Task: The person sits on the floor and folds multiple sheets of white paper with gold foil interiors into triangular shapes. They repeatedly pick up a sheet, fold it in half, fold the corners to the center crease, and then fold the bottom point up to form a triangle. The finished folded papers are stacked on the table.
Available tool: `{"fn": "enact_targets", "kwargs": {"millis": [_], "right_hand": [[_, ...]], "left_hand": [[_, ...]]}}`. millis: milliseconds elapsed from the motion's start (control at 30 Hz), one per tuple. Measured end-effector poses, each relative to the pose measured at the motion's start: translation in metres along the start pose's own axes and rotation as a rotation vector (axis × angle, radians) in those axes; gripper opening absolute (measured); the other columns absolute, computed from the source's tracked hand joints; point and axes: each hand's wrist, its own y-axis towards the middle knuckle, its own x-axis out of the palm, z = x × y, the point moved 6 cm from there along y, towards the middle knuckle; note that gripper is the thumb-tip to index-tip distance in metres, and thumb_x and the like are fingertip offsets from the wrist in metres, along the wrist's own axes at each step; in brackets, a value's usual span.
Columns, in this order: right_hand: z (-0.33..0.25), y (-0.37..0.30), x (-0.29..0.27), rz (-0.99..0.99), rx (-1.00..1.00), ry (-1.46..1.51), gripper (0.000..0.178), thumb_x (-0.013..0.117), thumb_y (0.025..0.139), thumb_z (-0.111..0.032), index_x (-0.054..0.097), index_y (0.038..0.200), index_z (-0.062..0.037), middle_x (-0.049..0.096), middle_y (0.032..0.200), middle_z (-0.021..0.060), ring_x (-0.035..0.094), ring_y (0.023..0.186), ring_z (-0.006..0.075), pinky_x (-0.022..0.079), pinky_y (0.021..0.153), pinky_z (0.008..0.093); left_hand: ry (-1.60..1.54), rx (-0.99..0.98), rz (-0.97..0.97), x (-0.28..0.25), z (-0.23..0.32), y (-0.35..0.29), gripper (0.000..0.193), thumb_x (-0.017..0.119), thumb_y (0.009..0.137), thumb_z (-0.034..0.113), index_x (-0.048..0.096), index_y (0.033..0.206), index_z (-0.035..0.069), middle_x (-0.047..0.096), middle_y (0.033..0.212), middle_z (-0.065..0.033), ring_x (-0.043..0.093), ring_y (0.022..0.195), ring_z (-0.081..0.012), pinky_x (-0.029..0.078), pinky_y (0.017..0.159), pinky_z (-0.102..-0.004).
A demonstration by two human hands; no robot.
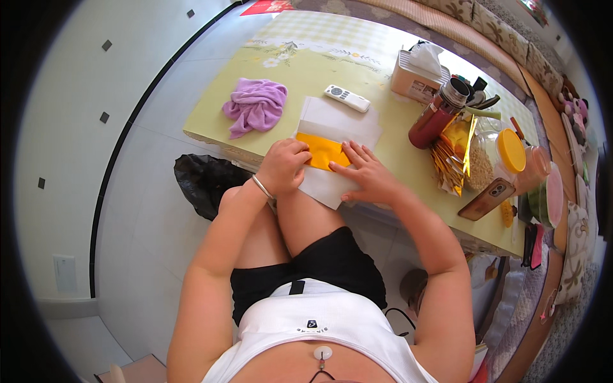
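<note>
A small strip of shiny gold foil [322, 151] lies across white paper sheets [341, 115] at the table's near edge. One sheet hangs over that edge above my knees. My left hand [285, 167], with a bangle at the wrist, has its fingers curled on the foil's left end. Spread out, the fingers of my right hand [370, 175] rest on the right end of the foil and on the paper. Behind the papers lies a white remote control [347, 98]. To the left is a crumpled purple cloth [255, 105].
On the right stand a dark red flask [429, 121], a stack of gold foil sheets [452, 156], a yellow-lidded jar [488, 156], a propped phone [486, 198] and a tissue box [418, 75]. A black plastic bag [204, 185] hangs beside my left knee.
</note>
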Motion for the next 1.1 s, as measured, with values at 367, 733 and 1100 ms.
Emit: {"fn": "enact_targets", "kwargs": {"millis": [367, 733, 1100], "right_hand": [[0.019, -0.003, -0.031, 0.07, -0.064, 0.189, 0.037, 0.073, 0.087, -0.034, 0.072, 0.121, -0.0184, 0.048, 0.148, 0.0192, 0.034, 0.144, 0.0371, 0.026, 0.119, 0.0482], [-0.027, 0.01, -0.016, 0.633, 0.252, 0.185, 0.018, 0.078, 0.074, -0.013, 0.063, 0.07, -0.0036, 0.065, 0.095, 0.0097, 0.061, 0.096, 0.0315, 0.051, 0.083, 0.041], [-0.021, 0.013, -0.004, 0.665, 0.388, 0.119, 0.018, 0.077, 0.072, -0.01, 0.062, 0.066, -0.0034, 0.065, 0.098, 0.0086, 0.06, 0.096, 0.0303, 0.05, 0.083, 0.0397]], "left_hand": [[0.109, 0.093, -0.064, 0.012, 0.015, -0.009, 0.02, 0.067, 0.067, 0.003, 0.067, 0.086, 0.005, 0.066, 0.092, -0.0102, 0.063, 0.084, -0.0314, 0.049, 0.077, -0.042], [-0.335, -0.445, 0.182, 0.019, -0.011, -0.01, 0.032, 0.073, 0.078, 0.009, 0.068, 0.109, 0.003, 0.065, 0.078, -0.0077, 0.058, 0.079, -0.0266, 0.048, 0.075, -0.0382], [-0.137, -0.42, 0.283, 0.033, -0.013, -0.008, 0.031, 0.073, 0.078, 0.008, 0.068, 0.108, 0.003, 0.062, 0.076, -0.0068, 0.058, 0.081, -0.0277, 0.047, 0.077, -0.0395]]}}
